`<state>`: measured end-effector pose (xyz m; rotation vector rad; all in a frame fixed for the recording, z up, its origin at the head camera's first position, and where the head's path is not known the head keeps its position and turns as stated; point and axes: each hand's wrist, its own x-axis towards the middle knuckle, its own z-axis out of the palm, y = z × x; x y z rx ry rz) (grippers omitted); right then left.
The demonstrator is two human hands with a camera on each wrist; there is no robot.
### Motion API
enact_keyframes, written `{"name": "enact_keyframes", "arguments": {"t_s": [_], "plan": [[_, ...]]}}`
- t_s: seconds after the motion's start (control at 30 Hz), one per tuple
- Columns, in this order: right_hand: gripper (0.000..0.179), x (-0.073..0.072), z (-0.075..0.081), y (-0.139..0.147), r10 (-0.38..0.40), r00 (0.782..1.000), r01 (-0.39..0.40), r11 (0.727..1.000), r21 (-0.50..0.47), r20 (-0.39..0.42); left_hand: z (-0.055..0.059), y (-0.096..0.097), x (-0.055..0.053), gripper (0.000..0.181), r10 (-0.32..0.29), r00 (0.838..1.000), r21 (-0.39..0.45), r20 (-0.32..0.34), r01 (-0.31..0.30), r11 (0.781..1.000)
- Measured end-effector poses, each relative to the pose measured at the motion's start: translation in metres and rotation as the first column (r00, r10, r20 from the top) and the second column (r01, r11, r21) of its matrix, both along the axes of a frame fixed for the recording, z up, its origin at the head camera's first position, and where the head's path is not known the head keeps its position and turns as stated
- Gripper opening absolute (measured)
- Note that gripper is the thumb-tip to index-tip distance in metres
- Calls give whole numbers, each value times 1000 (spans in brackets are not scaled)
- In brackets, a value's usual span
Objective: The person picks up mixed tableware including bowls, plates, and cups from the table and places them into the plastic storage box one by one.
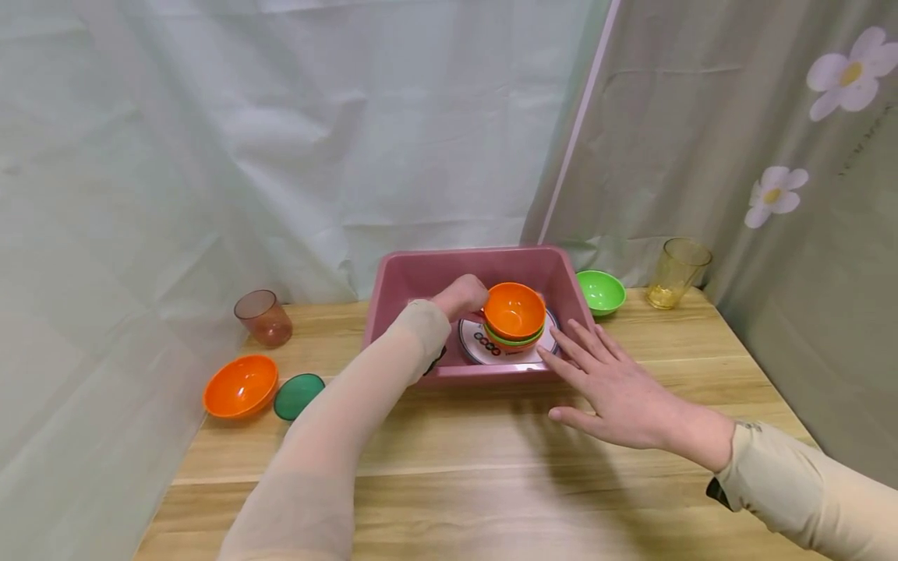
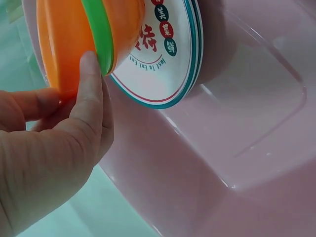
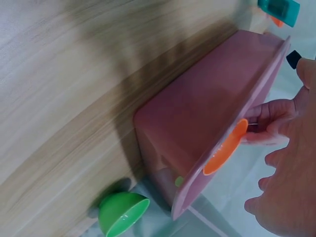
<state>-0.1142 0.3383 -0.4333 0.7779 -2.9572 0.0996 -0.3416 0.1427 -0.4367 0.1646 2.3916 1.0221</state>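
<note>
Head view, centre: left hand (image 1: 461, 297) pinches the rim of the top orange bowl (image 1: 515, 310), likely because nesting on a green bowl (image 2: 100, 37) leaves its edge handiest, stack on printed plates (image 2: 148, 89) inside the pink basin (image 1: 407, 274); right hand (image 1: 620, 392), lower right, spread, holding nothing.

Head view: bright, diffuse light, apparently from overhead and out of frame; curtain (image 1: 281, 117) folds softly shaded, desk (image 1: 449, 499) carrying a pale sheen. Right hand (image 1: 617, 389) throws a soft-edged shadow onto the desk beneath. Small highlight inside the top orange bowl (image 1: 515, 313). Wide-angle stretch toward the frame edges. Left wrist view: dimmer, cool cast; thin glints along the pink bin (image 2: 256, 103). Right wrist view: slightly hazy, blurred finger-shaped shadows across the desk.
</note>
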Motion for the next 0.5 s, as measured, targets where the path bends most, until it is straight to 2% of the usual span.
{"name": "enact_keyframes", "arguments": {"t_s": [0.13,0.27,0.5], "plan": [[83,0,-1,1,2,1000,-2,1000,-5,-7,-3,2,-1,28,-55,998,-78,-37,52,996],[84,0,-2,2,-10,1000,10,1000,-3,9,-3,3,-1,21,-107,992,-166,-70,94,982],[82,-1,-4,2,-25,999,25,1000,-14,25,-1,6,1,18,-124,991,-213,-54,110,971]]}}
